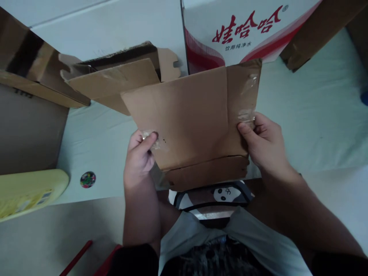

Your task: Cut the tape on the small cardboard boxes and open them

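Note:
A brown cardboard box (189, 115), folded flat or nearly so, is held up in front of me between both hands. My left hand (140, 151) grips its left edge, thumb on the face over a piece of clear tape (154, 143). On the right edge, my right hand (266, 142) pinches the cardboard with the thumb in front, just below more crumpled tape (246, 115). A narrow flap (207, 172) hangs along the lower edge. Behind the upper left corner stands an open small carton (115, 78) with its flaps out. The fingers behind the cardboard are hidden.
A white box with red lettering (244, 34) stands at the back. Brown cartons are at the left (51, 76) and far right (319, 30). A yellow bottle (31, 191) and a round colourful disc (87, 179) lie on the pale green cloth (316, 122).

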A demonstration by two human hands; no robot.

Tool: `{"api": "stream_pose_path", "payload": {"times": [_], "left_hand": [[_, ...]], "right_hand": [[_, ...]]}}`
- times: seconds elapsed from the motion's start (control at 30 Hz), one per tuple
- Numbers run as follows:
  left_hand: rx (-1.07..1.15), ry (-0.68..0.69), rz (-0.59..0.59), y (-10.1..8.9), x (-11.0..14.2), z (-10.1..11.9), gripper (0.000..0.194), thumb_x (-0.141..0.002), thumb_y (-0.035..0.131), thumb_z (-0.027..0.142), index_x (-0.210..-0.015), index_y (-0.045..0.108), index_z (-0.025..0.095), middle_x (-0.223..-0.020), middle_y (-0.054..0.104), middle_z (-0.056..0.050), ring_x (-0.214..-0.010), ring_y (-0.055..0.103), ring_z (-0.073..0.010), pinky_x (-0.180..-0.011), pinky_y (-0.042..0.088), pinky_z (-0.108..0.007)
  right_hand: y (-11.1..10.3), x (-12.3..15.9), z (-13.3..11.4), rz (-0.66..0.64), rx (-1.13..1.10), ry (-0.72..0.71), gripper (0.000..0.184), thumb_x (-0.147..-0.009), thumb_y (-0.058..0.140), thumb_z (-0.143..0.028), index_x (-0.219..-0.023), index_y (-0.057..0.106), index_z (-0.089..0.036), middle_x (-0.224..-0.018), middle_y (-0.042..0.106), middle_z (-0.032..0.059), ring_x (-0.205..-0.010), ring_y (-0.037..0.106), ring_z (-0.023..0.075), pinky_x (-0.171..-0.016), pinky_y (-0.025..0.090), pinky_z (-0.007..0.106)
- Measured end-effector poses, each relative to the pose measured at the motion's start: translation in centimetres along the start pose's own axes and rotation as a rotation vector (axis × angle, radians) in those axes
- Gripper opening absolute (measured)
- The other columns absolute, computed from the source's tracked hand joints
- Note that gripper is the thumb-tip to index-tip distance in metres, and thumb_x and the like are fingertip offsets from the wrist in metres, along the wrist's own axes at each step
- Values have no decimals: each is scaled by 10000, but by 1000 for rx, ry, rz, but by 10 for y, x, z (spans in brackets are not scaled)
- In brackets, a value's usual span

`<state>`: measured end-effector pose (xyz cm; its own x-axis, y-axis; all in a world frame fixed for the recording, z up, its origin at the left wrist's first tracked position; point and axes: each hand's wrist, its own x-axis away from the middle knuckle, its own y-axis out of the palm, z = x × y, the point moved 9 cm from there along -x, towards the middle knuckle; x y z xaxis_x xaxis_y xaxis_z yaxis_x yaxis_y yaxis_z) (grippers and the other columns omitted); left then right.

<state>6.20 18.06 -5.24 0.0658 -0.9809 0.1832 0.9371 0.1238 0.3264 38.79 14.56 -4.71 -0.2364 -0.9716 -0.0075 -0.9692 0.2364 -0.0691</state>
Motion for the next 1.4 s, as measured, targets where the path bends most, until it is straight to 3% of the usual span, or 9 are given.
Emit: {"api": "stream_pose_path", "payload": {"times": [0.17,0.27,0.43,0.6,0.9,1.03,1.13,1.3,1.4], "left_hand": [[-46,36,45,1,-6,-2,226,-645,929,316,-831,822,245,-875,838,-14,-699,748,-180,-652,644,-287],[-38,88,77,-1,-8,2,210,-665,907,306,-842,811,246,-925,850,-20,-769,773,-198,-720,661,-304],[2,231,160,-20,-11,14,259,-711,897,390,-872,782,223,-961,847,-43,-957,808,-228,-871,654,-296],[117,289,217,-38,-17,14,108,-834,795,306,-940,793,282,-1082,854,-9,-1169,775,-218,-1019,641,-306],[205,288,149,-17,-14,7,127,-995,719,381,-1042,775,277,-1299,820,7,-1481,614,-216,-1259,511,-344],[245,276,115,-18,-18,2,190,-961,784,434,-1018,766,254,-1348,800,-18,-1568,525,-239,-1304,462,-354],[260,240,128,-20,-21,-4,193,-965,779,431,-1001,759,242,-1344,801,-30,-1575,517,-241,-1303,456,-350],[268,209,115,-10,-19,-7,173,-950,780,387,-1043,761,242,-1341,803,-21,-1501,595,-225,-1244,498,-323],[271,209,71,0,-14,-1,161,-905,786,369,-1019,762,257,-1210,835,-15,-1371,691,-220,-1149,560,-314]], "right_hand": [[0,-2,-3,59,28,-55,148,-884,763,-280,-1027,727,-256,-779,656,-23,-656,577,130,-617,466,277],[-4,-7,6,64,-68,-37,220,-875,769,-277,-1087,709,-292,-854,725,-14,-702,648,142,-657,530,292],[-18,-14,21,16,-136,124,275,-837,820,-329,-1098,734,-310,-833,748,-14,-600,601,121,-550,479,267],[-9,-8,5,-110,-382,187,412,-741,902,-527,-1038,786,-266,-922,792,21,-697,703,141,-590,574,271],[7,-3,-4,-124,-581,122,357,-674,992,-469,-949,794,-359,-923,814,-50,-698,734,152,-603,649,285],[8,-5,-3,-180,-565,115,288,-730,974,-479,-890,783,-336,-702,722,-64,-558,646,91,-530,576,204],[21,1,5,-270,-502,182,322,-737,957,-537,-863,768,-309,-648,669,-56,-525,610,109,-538,586,252],[24,9,29,-232,-310,206,398,-711,944,-582,-913,784,-277,-908,795,10,-866,755,202,-876,663,387],[4,11,33,-151,-203,147,471,-727,925,-597,-1055,787,-289,-1139,816,41,-1166,740,261,-1154,567,481]]}}
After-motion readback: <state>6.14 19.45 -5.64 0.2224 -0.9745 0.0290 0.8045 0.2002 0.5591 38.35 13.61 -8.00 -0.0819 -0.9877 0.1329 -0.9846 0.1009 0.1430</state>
